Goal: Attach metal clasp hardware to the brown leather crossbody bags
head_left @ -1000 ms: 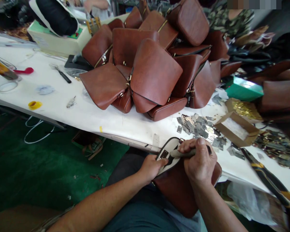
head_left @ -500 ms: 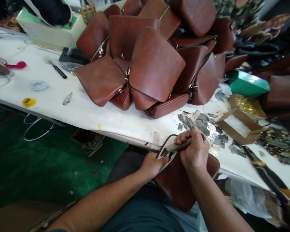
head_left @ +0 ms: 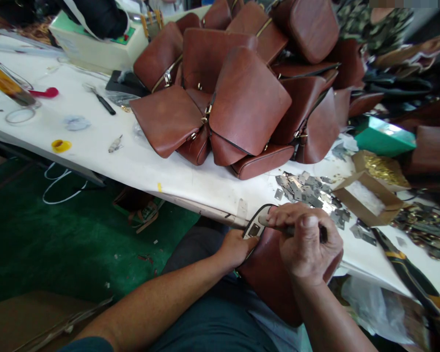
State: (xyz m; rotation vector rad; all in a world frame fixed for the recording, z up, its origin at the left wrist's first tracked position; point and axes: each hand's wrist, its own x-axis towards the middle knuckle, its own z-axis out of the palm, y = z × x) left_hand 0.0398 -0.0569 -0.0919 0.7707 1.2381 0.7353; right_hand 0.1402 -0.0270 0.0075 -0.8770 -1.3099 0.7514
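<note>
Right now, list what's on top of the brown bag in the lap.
On the bag, the left hand grips the pale panel, which shows a small dark rectangle; the right hand holds a tool over it. Anything beneath the hands is covered.

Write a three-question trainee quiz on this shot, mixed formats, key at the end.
1. Which hand grips the tool?
2. True or false: the metal plates lie loose on the table.
3. What colors are the handles of the pliers? a) red and white b) black and yellow c) plain blue

Key:
1. The right hand; the left hand holds the bag.
2. True.
3. b
</note>
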